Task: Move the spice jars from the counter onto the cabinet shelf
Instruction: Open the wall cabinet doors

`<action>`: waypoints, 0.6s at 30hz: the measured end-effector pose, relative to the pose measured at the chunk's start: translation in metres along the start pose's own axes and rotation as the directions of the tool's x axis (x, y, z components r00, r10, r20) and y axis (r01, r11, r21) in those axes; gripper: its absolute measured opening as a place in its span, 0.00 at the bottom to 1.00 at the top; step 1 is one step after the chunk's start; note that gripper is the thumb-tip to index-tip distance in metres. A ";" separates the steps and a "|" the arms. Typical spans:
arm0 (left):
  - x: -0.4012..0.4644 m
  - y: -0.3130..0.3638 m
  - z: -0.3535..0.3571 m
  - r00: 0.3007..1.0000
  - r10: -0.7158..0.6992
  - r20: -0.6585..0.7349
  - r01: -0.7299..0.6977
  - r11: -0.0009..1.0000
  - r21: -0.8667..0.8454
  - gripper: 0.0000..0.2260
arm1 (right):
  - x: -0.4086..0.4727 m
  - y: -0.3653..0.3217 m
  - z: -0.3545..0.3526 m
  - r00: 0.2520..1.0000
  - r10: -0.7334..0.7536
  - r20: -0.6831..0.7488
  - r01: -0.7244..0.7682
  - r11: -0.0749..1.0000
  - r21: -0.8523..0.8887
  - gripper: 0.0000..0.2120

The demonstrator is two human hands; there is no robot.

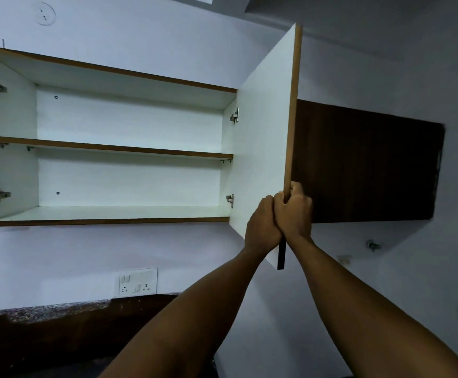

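White laminate lines the open wall cabinet (129, 126) above you, its middle shelf (113, 146) and bottom shelf (108, 214) both bare in the head view. Your left hand (262, 223) and right hand (294, 211) are clasped together, fingers curled tight around the lower edge of the right-hand cabinet door (268, 137), which stands swung out toward you. A switch and socket plate (138, 281) sits on the wall below, just above the dark speckled desk (45, 312). No spice jars show; you cannot tell where they are.
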State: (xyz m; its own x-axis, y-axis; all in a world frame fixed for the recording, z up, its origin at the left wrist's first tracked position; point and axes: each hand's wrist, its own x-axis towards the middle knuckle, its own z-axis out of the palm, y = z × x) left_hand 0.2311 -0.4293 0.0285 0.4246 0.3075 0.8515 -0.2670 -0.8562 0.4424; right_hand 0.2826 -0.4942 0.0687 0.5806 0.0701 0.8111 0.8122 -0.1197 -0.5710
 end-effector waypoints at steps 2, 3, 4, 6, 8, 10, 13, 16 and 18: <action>-0.001 0.000 0.007 0.999 0.031 0.008 -0.031 1.000 0.004 0.12 | -0.001 0.008 -0.002 0.998 0.048 -0.033 -0.048 0.999 -0.008 0.15; -0.002 -0.003 0.006 0.999 0.044 0.002 -0.044 0.999 0.001 0.13 | -0.002 0.008 0.000 0.997 0.039 -0.072 -0.043 0.998 -0.050 0.21; -0.003 -0.005 0.003 0.999 0.051 -0.013 -0.051 0.999 -0.002 0.15 | -0.005 0.006 0.003 0.992 -0.025 -0.122 0.012 0.994 -0.107 0.27; -0.006 -0.016 -0.006 0.998 0.036 -0.059 -0.037 0.999 -0.013 0.20 | -0.010 -0.005 0.012 0.957 -0.260 -0.129 0.234 0.954 -0.190 0.35; -0.006 -0.031 -0.019 0.995 0.010 -0.099 -0.011 1.000 -0.016 0.21 | -0.016 -0.019 0.027 0.910 -0.414 -0.011 0.409 0.903 -0.134 0.36; -0.005 -0.052 -0.035 0.993 0.003 -0.117 -0.001 1.000 0.011 0.16 | -0.028 -0.028 0.048 0.908 -0.411 0.085 0.414 0.910 -0.024 0.32; -0.006 -0.086 -0.068 0.991 0.014 -0.134 0.011 0.983 0.184 0.14 | -0.054 -0.033 0.092 0.953 -0.265 0.148 0.258 0.964 0.065 0.26; -0.022 -0.134 -0.104 0.994 0.005 -0.108 0.028 0.952 0.303 0.16 | -0.086 -0.033 0.142 0.959 -0.179 0.220 0.166 0.983 0.075 0.24; -0.040 -0.171 -0.130 0.993 -0.005 -0.119 0.042 0.950 0.310 0.13 | -0.109 -0.034 0.182 0.941 -0.190 0.280 0.174 0.981 0.082 0.23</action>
State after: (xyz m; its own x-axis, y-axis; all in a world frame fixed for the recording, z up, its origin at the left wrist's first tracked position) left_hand 0.1477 -0.2416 -0.0443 0.3197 0.3591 0.8768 0.0321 -0.9290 0.3688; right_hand 0.2017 -0.3171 -0.0233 0.4080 0.3661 0.8363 0.9025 -0.0237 -0.4300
